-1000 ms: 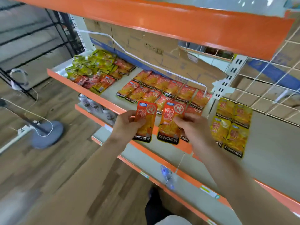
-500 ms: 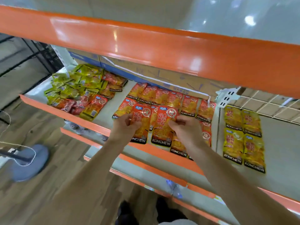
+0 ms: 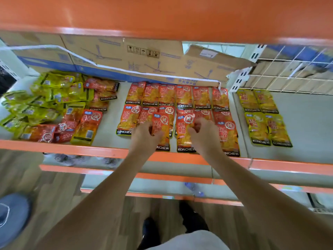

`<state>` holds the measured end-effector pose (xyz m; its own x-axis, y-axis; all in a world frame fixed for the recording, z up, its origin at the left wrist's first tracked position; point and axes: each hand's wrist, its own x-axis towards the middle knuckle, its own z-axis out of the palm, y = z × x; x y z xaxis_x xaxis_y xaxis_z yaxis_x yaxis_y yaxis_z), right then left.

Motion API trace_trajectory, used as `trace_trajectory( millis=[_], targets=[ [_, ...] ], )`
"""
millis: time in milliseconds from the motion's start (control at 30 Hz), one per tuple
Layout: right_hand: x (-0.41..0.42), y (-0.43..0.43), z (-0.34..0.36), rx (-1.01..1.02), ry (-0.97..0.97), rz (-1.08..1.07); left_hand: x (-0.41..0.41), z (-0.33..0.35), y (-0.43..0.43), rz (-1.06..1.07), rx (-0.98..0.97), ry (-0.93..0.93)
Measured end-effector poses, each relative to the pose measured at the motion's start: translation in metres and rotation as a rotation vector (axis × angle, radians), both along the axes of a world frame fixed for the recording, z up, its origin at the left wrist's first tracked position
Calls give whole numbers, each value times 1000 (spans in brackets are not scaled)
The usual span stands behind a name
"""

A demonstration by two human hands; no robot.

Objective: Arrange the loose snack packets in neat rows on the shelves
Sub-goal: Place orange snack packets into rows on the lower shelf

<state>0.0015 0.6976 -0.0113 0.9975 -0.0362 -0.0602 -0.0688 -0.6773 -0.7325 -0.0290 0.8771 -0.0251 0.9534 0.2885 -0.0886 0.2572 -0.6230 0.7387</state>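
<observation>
Grey shelf boarding (image 3: 111, 127) ran behind an orange front lip (image 3: 72, 147), with cardboard boxes (image 3: 144, 56) standing at the far side from that lip.

The snack packets were flat, glossy pouches. Most were red with a clear window of orange strips and a black KONCHEW band at the end nearest the lip.

The left hand (image 3: 144, 136) had its fingers curled and pinched the left edge of one red packet (image 3: 160, 127). The right hand (image 3: 203, 134) pinched the right edge of a second red packet (image 3: 185, 136) in the same way. Both packets lay side by side, their black bands just behind the lip.

Half a second before, those bands had overlapped the lip; a second before, they had hung clearly in front of it. The overhead orange beam (image 3: 162, 13) filled far more of the view than it had.

Farthest from the lip, the back row (image 3: 183, 96) held six red packets. A second row lay between it and the hands, partly hidden, so I could not count it. One more red packet (image 3: 229, 139) lay just behind the lip, right of the hands. Further right along the lip, four yellow packets (image 3: 264, 116) sat two by two. Left along the lip, a loose heap (image 3: 54, 105) of green-yellow and red packets was too jumbled to count.
</observation>
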Motion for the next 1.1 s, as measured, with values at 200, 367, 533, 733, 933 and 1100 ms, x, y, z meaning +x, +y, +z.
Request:
trace_trajectory(
  millis=[200, 367, 533, 733, 933, 1100],
  targets=[
    [-1, 4, -8, -102, -7, 11, 0, -7, 2, -44, 168, 34],
    [-1, 3, -17, -202, -11, 4, 4, -9, 3, -84, 304, 87],
    [-2, -4, -22, -356, -131, 93, -1, -8, 6, -113, 329, 5],
    [-9, -10, -21, -558, -199, 416, -3, -25, 20, -437, 462, -172],
    [-8, -8, -23, -599, -121, 409, 2, -27, 17, -422, 471, -194],
    [-5, -8, -24, -589, -97, 405, 4, -28, 19, -441, 490, -203]
  ],
)
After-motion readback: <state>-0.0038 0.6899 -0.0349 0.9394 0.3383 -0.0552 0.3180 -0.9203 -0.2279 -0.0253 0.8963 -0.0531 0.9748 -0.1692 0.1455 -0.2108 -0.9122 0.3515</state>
